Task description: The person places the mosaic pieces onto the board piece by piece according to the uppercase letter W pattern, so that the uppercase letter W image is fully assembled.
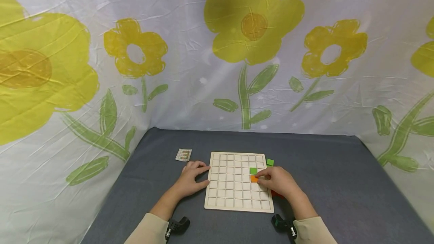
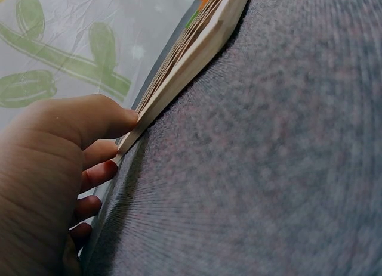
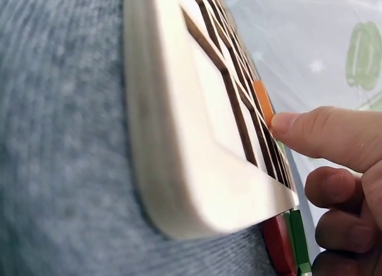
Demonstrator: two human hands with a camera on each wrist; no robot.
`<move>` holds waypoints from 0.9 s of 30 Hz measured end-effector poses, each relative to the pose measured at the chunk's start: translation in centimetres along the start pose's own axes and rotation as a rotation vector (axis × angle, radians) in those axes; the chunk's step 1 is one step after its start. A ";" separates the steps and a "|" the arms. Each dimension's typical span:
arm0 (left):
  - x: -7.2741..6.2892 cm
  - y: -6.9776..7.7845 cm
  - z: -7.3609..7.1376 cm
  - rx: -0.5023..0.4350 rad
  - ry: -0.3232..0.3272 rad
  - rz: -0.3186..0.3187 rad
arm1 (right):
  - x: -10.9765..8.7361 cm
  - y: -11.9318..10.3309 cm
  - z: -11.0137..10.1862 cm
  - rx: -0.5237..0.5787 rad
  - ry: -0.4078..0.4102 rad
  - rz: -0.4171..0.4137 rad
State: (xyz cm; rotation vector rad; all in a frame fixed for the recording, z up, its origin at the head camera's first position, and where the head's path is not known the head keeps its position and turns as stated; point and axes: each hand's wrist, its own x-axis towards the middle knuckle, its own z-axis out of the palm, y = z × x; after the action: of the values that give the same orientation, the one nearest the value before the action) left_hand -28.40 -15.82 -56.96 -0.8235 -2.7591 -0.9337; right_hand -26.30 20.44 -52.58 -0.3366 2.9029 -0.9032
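A pale wooden grid board (image 1: 230, 183) lies on the grey cloth, seen in all three views. My left hand (image 1: 191, 178) rests beside its left edge, thumb and forefinger spread with their tips at the rim. In the left wrist view that thumb (image 2: 113, 118) touches the board's edge. Over the right part of the grid, my right hand (image 1: 279, 180) pinches an orange square tile (image 1: 253, 179) between thumb and fingers. The right wrist view shows the thumb against the orange tile (image 3: 262, 103). A green tile (image 1: 253, 170) sits in the cell just behind it.
By the board's right edge lie green tiles (image 1: 269, 162) and red tiles (image 3: 277, 243), partly hidden by the right hand and the board. A small printed card (image 1: 183, 155) lies beyond the left hand. A flowered curtain (image 1: 190, 86) hangs behind the table.
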 end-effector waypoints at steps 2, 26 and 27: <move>0.0 0.0 0.0 0.003 0.000 0.002 | 0.0 0.0 0.1 -0.005 0.013 0.002; 0.0 -0.2 0.2 0.007 0.021 0.017 | -0.6 3.0 -3.3 0.198 0.080 0.043; 0.0 -0.2 0.2 0.007 0.021 0.018 | -0.7 3.2 -3.5 0.199 0.082 0.042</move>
State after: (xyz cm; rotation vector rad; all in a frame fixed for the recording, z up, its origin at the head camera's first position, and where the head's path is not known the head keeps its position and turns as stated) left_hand -28.50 -15.82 -57.21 -0.8313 -2.7313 -0.9234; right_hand -26.76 25.09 -51.48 -0.2272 2.8466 -1.2136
